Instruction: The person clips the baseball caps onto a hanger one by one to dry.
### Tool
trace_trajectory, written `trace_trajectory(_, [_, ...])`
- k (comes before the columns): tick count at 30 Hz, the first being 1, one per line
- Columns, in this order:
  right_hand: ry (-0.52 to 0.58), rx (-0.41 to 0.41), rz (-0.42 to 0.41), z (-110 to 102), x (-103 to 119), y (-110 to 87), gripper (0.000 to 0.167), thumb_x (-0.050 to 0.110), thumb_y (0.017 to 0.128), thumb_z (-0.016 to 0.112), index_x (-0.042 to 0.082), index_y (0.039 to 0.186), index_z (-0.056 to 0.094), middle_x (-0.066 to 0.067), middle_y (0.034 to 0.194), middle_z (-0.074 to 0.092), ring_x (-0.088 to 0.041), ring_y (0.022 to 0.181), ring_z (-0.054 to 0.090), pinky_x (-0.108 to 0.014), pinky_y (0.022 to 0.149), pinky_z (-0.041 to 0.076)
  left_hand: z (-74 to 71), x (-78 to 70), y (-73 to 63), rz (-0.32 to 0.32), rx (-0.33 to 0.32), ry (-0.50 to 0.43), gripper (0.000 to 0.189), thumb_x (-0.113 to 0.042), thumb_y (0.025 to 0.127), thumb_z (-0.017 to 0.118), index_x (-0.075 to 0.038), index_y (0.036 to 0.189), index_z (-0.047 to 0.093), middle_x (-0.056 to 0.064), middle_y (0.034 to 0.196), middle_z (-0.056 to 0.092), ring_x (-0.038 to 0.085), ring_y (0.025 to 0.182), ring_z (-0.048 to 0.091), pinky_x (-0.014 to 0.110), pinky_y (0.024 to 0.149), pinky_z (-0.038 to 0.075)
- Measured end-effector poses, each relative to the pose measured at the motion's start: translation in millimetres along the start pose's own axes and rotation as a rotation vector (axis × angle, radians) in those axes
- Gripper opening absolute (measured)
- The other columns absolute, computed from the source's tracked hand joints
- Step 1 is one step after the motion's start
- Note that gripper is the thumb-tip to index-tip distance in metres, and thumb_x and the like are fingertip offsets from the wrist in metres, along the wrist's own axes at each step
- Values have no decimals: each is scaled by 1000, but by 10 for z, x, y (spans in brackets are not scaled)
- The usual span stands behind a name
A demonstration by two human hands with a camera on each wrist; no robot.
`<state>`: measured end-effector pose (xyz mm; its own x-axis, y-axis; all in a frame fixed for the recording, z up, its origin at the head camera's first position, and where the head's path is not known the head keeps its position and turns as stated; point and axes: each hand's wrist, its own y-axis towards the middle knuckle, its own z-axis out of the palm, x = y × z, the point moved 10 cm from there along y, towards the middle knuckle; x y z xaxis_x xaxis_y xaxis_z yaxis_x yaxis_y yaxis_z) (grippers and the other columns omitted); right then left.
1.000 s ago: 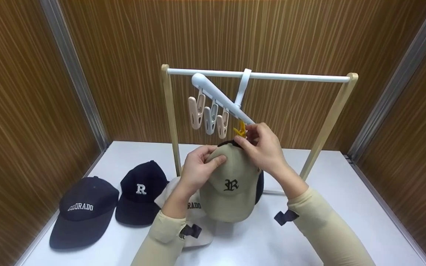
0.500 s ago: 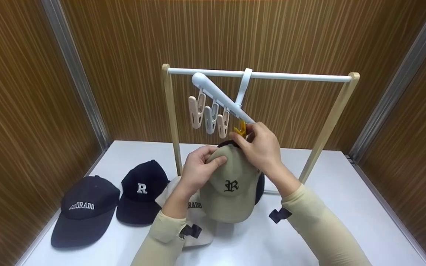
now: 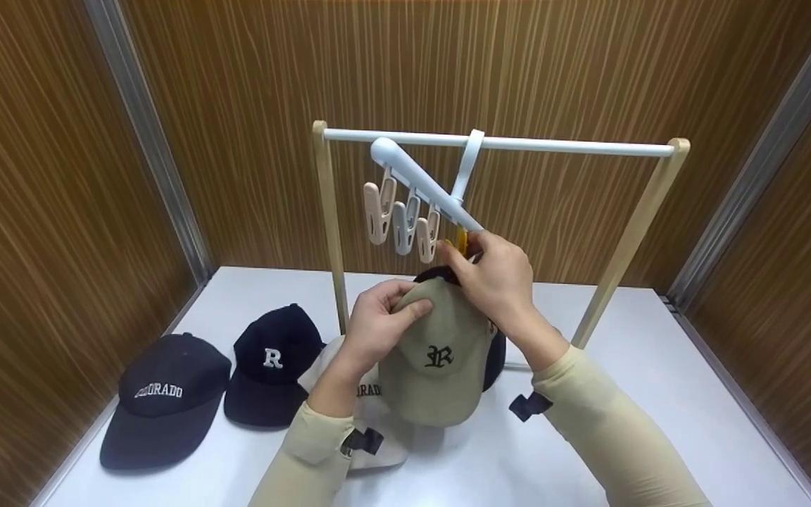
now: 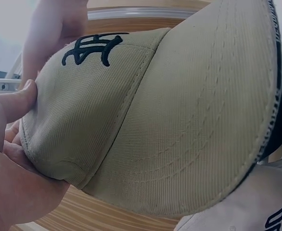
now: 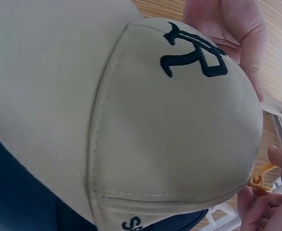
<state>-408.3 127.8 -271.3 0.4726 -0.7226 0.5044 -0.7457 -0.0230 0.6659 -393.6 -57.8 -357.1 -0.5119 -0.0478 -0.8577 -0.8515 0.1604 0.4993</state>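
Note:
A beige baseball cap (image 3: 437,394) with a dark embroidered letter hangs upright below the pale blue clip hanger (image 3: 423,179). My left hand (image 3: 381,317) holds its crown at the upper left, thumb on the front and fingers behind. My right hand (image 3: 497,274) pinches a yellow clip (image 3: 462,241) on the hanger, just above the cap's top. In the right wrist view, thumb and fingers close on the clip (image 5: 260,178) right at the crown's edge. A dark cap (image 3: 495,359) shows behind the beige one, mostly hidden.
Pink and blue clips (image 3: 377,211) hang left of the yellow one. The hanger hooks over the white bar (image 3: 574,146) of a wooden-legged rack (image 3: 634,239). On the white table lie a COLORADO cap (image 3: 162,415), a navy R cap (image 3: 272,394) and a white cap (image 3: 384,443), partly covered.
My right hand has shifted slightly left, and its thumb has moved up onto the yellow clip, covering more of it. My left hand keeps its hold on the beige cap.

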Motion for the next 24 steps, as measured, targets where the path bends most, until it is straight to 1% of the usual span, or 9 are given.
trace_trajectory(2, [15, 9, -2, 0, 23, 7, 42, 47, 105, 78, 7, 96, 77, -5, 82, 73, -21, 65, 57, -38, 58, 41, 2, -10, 1, 6, 6, -8, 20, -14, 100, 86, -4, 116, 82, 3, 89, 78, 17, 84, 63, 32, 77, 51])
trace_trajectory(5, [60, 47, 16, 16, 42, 22, 41, 47, 107, 75, 8, 93, 74, -4, 76, 67, -19, 61, 54, -37, 54, 40, 3, -25, 0, 16, 20, -27, 21, -11, 99, 86, -3, 118, 81, 6, 95, 80, 18, 87, 64, 32, 80, 52])
trace_trajectory(8, [115, 96, 53, 36, 45, 37, 40, 46, 108, 73, 9, 92, 72, -2, 72, 62, -18, 59, 52, -34, 51, 39, 0, -31, 1, 20, 35, -45, 22, -9, 100, 85, -2, 120, 81, 7, 101, 82, 18, 91, 67, 32, 84, 54])
trace_trajectory(11, [166, 142, 96, 52, 38, 54, 40, 45, 109, 72, 9, 92, 71, -2, 71, 59, -17, 59, 52, -31, 51, 39, -6, -36, 0, 26, 50, -61, 22, -7, 100, 84, -1, 121, 80, 8, 104, 82, 17, 93, 69, 32, 86, 56])
trace_trajectory(14, [217, 184, 134, 70, 28, 69, 42, 47, 109, 73, 8, 92, 74, -3, 72, 62, -17, 60, 56, -27, 51, 41, -14, -44, 2, 34, 64, -86, 21, -5, 100, 83, 1, 120, 79, 9, 104, 82, 17, 93, 69, 32, 86, 56])
trace_trajectory(17, [259, 216, 163, 82, 13, 80, 44, 49, 108, 73, 7, 92, 77, -4, 73, 67, -17, 60, 61, -24, 51, 46, -24, -58, 4, 42, 75, -119, 19, -1, 100, 81, 3, 119, 78, 10, 106, 81, 18, 94, 70, 32, 88, 56])
trace_trajectory(21, [306, 244, 188, 88, 9, 83, 46, 50, 108, 72, 7, 91, 79, -8, 75, 71, -18, 61, 66, -24, 53, 52, -32, -76, 12, 50, 86, -157, 18, 2, 101, 79, 5, 118, 76, 11, 110, 81, 19, 100, 72, 32, 91, 57])
trace_trajectory(24, [321, 248, 197, 81, 17, 87, 47, 49, 109, 71, 7, 91, 79, -10, 76, 70, -18, 63, 65, -25, 55, 52, -49, -78, 22, 57, 76, -173, 17, 3, 101, 78, 5, 117, 75, 11, 112, 80, 19, 104, 72, 33, 94, 57])
